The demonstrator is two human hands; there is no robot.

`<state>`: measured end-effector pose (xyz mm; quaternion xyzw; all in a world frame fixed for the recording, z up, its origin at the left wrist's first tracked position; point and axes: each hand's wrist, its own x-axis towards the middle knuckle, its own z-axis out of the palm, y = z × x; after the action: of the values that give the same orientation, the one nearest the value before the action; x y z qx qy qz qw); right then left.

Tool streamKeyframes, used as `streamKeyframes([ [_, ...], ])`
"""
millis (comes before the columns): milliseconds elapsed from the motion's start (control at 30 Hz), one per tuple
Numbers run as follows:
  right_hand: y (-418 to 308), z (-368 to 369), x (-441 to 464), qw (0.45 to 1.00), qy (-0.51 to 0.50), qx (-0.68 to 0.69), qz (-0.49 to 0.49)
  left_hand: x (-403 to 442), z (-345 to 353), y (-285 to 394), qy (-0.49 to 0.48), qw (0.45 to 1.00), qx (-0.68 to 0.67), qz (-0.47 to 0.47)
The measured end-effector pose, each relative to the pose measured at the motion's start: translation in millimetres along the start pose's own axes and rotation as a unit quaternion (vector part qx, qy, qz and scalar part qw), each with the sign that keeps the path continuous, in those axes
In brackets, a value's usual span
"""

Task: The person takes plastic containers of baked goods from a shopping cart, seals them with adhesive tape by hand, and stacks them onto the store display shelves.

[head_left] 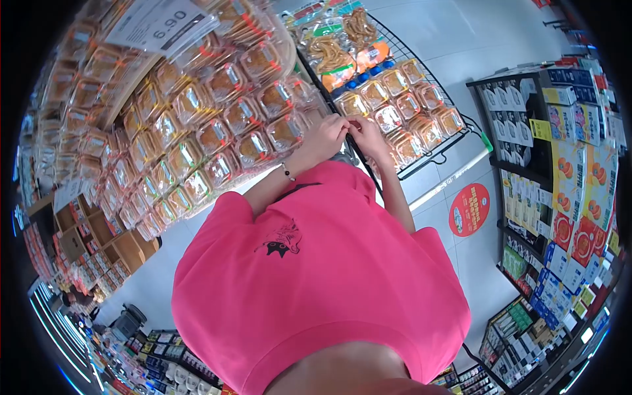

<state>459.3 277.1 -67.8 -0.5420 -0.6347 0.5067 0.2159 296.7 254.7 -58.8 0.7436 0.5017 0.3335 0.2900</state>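
My left hand (325,136), with a dark beaded bracelet on its wrist, meets my right hand (368,137) fingertip to fingertip in front of my chest. Fingers on both sides are bent and pinched together. Whatever lies between them, if anything, is too small to make out. To the left of my hands, close by, is a large stacked display of clear-wrapped golden-brown pastries (254,146). Just beyond my right hand, a black wire rack (421,172) holds more wrapped pastries (395,81), bags of twisted snacks (360,26) and several blue caps (363,78).
A price sign (162,25) reading 6.90 stands over the pastry display. Black shelving (515,139) with boxed goods runs along the right. A round red sticker (469,210) is on the tiled floor. Brown cartons (130,248) stand at the lower left.
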Motion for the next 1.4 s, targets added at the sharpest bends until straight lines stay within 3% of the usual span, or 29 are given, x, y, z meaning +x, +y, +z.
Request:
streamKeyframes([
  [200,53.6,-49.2,-2.3,0.999,0.045,0.004,0.029,52.1,51.4,17.2,-0.065,0.997,0.024,0.045],
  [233,61.6,-59.0,-1.1,0.998,0.057,-0.008,0.038,62.6,62.4,19.4,-0.116,0.993,-0.019,-0.019],
  [500,152.8,-141.8,36.2,0.982,0.141,-0.107,0.071,143.6,144.9,23.9,-0.242,0.97,0.007,-0.037],
  [600,183.5,-170.4,53.8,0.971,0.16,-0.154,0.087,162.1,188.9,5.3,-0.199,0.978,0.062,0.021],
  [667,209.5,-181.6,65.8,0.958,0.199,-0.205,0.033,176.4,206.2,5.7,-0.244,0.967,0.075,-0.022],
  [767,213.8,-197.5,76.0,0.955,0.18,-0.217,0.091,181.9,242.9,-7.8,-0.184,0.976,0.113,-0.041],
  [933,210.2,-210.7,87.3,0.95,0.137,-0.231,0.159,192.9,277.6,-15.1,-0.199,0.964,0.177,0.011],
  [1400,226.2,-212.1,105.9,0.947,0.125,-0.245,0.166,201.9,318.4,-6.9,-0.184,0.932,0.296,-0.102],
])
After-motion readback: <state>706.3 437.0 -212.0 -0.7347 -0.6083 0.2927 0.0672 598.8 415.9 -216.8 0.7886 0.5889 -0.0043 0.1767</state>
